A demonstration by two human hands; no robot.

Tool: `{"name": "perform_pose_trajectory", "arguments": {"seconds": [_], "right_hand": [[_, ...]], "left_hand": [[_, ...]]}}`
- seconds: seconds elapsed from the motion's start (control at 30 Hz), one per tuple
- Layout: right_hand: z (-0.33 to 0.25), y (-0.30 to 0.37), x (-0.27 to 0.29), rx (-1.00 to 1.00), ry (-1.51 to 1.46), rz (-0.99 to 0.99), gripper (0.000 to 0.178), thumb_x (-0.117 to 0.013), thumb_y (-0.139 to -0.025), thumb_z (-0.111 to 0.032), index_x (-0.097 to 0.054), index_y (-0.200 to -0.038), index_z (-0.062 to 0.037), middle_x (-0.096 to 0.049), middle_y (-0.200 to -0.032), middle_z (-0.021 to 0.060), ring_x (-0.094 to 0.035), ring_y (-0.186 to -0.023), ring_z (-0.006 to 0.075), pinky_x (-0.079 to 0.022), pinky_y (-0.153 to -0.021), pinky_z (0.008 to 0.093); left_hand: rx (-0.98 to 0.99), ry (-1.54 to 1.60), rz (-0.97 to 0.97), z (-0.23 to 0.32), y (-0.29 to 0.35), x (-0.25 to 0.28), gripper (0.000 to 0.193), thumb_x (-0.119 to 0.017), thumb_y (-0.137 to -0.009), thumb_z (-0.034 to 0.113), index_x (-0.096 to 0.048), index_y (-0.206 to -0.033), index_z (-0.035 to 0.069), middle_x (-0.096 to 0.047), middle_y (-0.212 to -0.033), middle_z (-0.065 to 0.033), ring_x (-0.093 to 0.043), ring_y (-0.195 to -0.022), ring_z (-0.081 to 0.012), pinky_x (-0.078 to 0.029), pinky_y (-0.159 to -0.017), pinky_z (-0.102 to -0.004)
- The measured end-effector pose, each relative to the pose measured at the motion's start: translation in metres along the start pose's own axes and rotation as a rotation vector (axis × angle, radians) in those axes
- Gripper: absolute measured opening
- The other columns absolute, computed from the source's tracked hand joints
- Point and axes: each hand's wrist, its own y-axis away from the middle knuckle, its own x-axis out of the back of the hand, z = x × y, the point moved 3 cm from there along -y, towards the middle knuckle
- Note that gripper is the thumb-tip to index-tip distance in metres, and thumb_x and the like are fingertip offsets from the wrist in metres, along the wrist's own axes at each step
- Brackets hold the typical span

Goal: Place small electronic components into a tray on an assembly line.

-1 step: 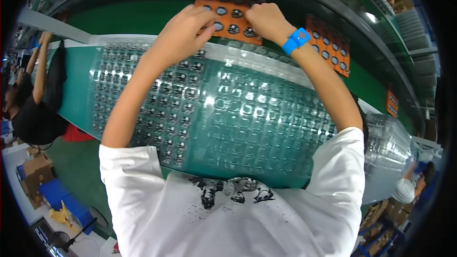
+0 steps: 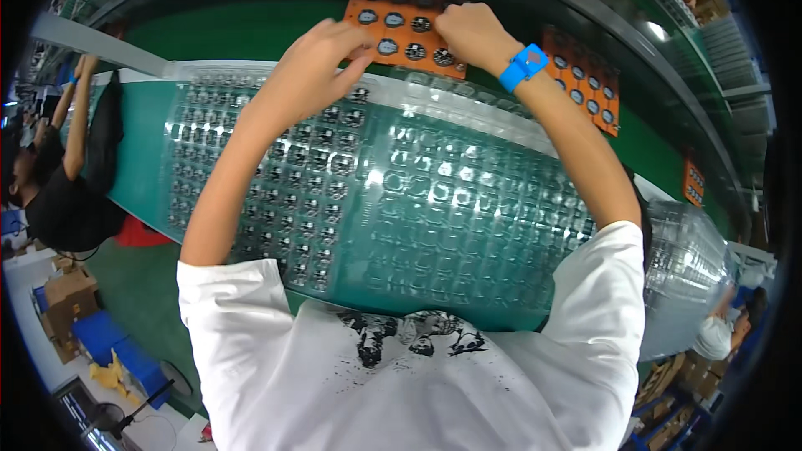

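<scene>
An orange tray (image 2: 393, 29) with rows of round dark parts lies on the green conveyor belt (image 2: 242, 29) at the top centre. My left hand (image 2: 313, 67) grips its lower left edge, fingers reaching onto the parts. My right hand (image 2: 472, 33), with a blue wristband (image 2: 524, 67), holds the tray's right side. Below my arms lies a wide clear plastic blister tray (image 2: 451, 217). Small dark parts (image 2: 276, 175) fill its left pockets, while the right pockets look empty.
Two more orange trays (image 2: 585, 75) (image 2: 693, 182) ride the belt to the right. A stack of clear trays (image 2: 685, 267) sits at the right. A co-worker in black (image 2: 58, 200) stands at the left, near cardboard boxes (image 2: 71, 292) and blue crates (image 2: 100, 342).
</scene>
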Motion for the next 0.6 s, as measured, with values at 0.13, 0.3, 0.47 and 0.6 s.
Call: {"name": "perform_pose_trajectory", "arguments": {"seconds": [0.13,0.3,0.47,0.6], "right_hand": [[0.006,-0.025,0.002,-0.043,-0.222,-0.035,0.014,-0.066,-0.072,-0.006,-0.069,-0.085,-0.0022,-0.068,-0.085,0.0181,-0.068,-0.085,0.0352,-0.056,-0.071,0.0431],[0.008,-0.017,-0.02,-0.092,-0.305,-0.039,0.014,-0.065,-0.083,-0.013,-0.068,-0.088,-0.0007,-0.067,-0.087,0.0195,-0.066,-0.083,0.037,-0.054,-0.072,0.043],[0.023,0.002,-0.015,-0.163,-0.715,0.199,0.027,-0.068,-0.084,-0.027,-0.067,-0.094,-0.0028,-0.067,-0.083,0.0166,-0.066,-0.08,0.0353,-0.053,-0.071,0.0423],[0.008,0.085,0.015,-0.254,-0.62,0.081,0.035,-0.066,-0.085,-0.036,-0.065,-0.097,-0.003,-0.066,-0.092,0.0186,-0.064,-0.089,0.0353,-0.052,-0.076,0.0436]], "left_hand": [[0.112,0.047,-0.065,-0.006,0.058,0.032,0.018,-0.061,-0.087,0.009,-0.063,-0.101,-0.001,-0.063,-0.092,-0.0149,-0.059,-0.089,-0.0312,-0.048,-0.081,-0.0389],[0.252,0.153,-0.06,0.008,0.1,0.038,0.019,-0.06,-0.086,0.004,-0.064,-0.104,-0.002,-0.063,-0.092,-0.0129,-0.062,-0.081,-0.0254,-0.049,-0.073,-0.0328],[0.344,0.153,-0.014,0.024,0.135,0.039,0.02,-0.061,-0.086,0.004,-0.063,-0.105,-0.002,-0.063,-0.098,-0.0153,-0.061,-0.081,-0.0293,-0.049,-0.073,-0.0354],[0.468,0.218,0.078,0.038,0.169,0.031,0.02,-0.06,-0.086,0.002,-0.063,-0.105,-0.002,-0.063,-0.099,-0.0142,-0.062,-0.086,-0.0265,-0.049,-0.072,-0.0335]]}}
